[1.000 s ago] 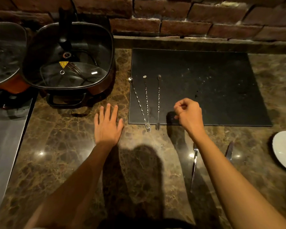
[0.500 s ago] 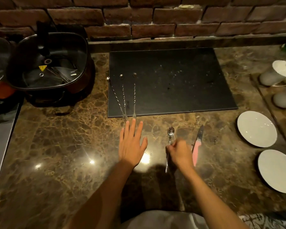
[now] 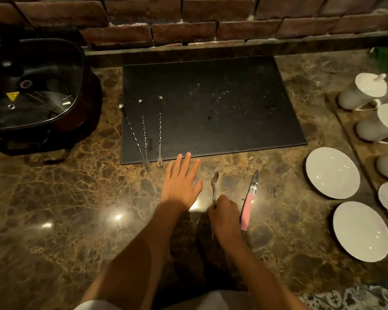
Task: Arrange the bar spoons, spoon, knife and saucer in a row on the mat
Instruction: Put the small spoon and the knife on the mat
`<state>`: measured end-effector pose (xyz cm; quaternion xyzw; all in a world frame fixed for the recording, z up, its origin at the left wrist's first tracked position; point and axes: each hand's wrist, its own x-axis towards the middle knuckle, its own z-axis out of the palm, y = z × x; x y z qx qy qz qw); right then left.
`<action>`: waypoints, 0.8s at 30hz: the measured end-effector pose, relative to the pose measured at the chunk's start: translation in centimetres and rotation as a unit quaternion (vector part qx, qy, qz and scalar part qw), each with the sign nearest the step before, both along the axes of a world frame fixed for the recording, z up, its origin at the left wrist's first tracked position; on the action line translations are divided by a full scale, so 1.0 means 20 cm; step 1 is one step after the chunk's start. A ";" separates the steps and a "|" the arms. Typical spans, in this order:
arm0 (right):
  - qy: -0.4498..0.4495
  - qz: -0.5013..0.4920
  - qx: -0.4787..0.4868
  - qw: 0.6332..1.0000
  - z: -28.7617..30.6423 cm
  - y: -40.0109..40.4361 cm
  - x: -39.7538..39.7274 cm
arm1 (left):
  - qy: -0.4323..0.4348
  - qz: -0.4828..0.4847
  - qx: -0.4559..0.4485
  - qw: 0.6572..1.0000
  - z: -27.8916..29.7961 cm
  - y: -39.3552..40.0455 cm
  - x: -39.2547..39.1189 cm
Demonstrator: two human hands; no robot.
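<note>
While right hand pinches spoon handle | spoon: light, rigid, slippery steel; grip mid-handle | left hand spread flat, beside it.

yellow triangular warning sticker on glass pot lid, its symbol unreadable, no legible text

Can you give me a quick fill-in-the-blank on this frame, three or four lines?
1. The mat holds ____ bar spoons.
2. The right hand closes on the ____.
3. The knife has a ____ handle.
4. The left hand lies flat and ____ on the counter.

Missing: three; spoon; pink; empty
</note>
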<state>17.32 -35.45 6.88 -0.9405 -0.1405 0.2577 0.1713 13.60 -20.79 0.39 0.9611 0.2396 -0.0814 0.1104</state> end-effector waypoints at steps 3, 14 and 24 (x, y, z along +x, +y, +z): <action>0.003 -0.014 0.034 0.999 0.00 0.00 0.10 | -0.056 0.011 0.002 0.998 -0.02 -0.01 -0.01; 0.115 -0.114 0.236 0.958 -0.02 0.52 0.75 | -0.059 0.001 0.019 0.998 -0.05 0.00 -0.01; 0.076 -0.122 0.205 0.968 -0.07 0.85 0.97 | -0.076 0.006 0.047 0.996 -0.06 -0.01 -0.02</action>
